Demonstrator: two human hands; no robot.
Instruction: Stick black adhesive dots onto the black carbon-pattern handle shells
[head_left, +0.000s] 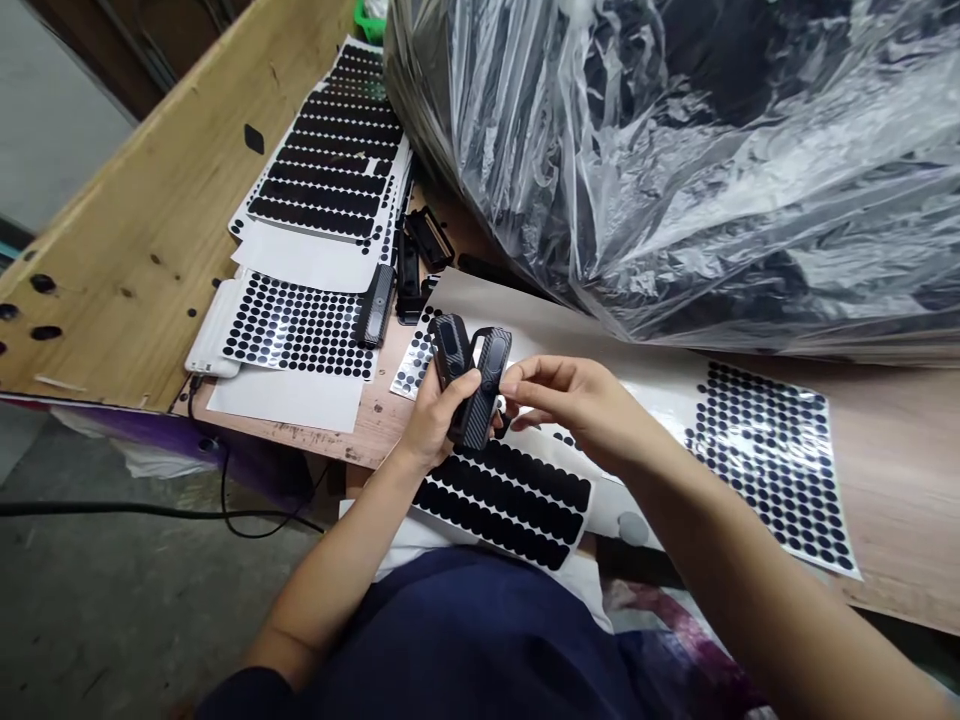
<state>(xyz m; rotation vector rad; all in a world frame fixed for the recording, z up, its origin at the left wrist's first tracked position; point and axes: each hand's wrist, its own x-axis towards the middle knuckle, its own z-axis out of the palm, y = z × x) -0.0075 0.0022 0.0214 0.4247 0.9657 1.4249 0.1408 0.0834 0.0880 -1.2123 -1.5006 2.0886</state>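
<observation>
My left hand (431, 415) is closed around two long black plastic pieces with a ribbed, carbon-look texture. The left piece (451, 345) leans away from the right piece (489, 385), on which my thumb presses. Thumb and index finger of my right hand (574, 400) are pinched together at the right piece's edge; whatever they may hold is too small to see. Below both hands, a sheet of black round-edged stickers (510, 500) lies over my lap. A similar black piece (376, 305) rests on a sheet of black dots (296, 325) to the left.
A large bulging clear plastic bag (637, 180) with dark contents fills the back right. Stacked sticker sheets (330, 150) lie along the wooden side board (150, 220). More black pieces (427, 240) sit behind my hands. Another dot sheet (780, 460) lies at right. A cable (225, 490) hangs off the table.
</observation>
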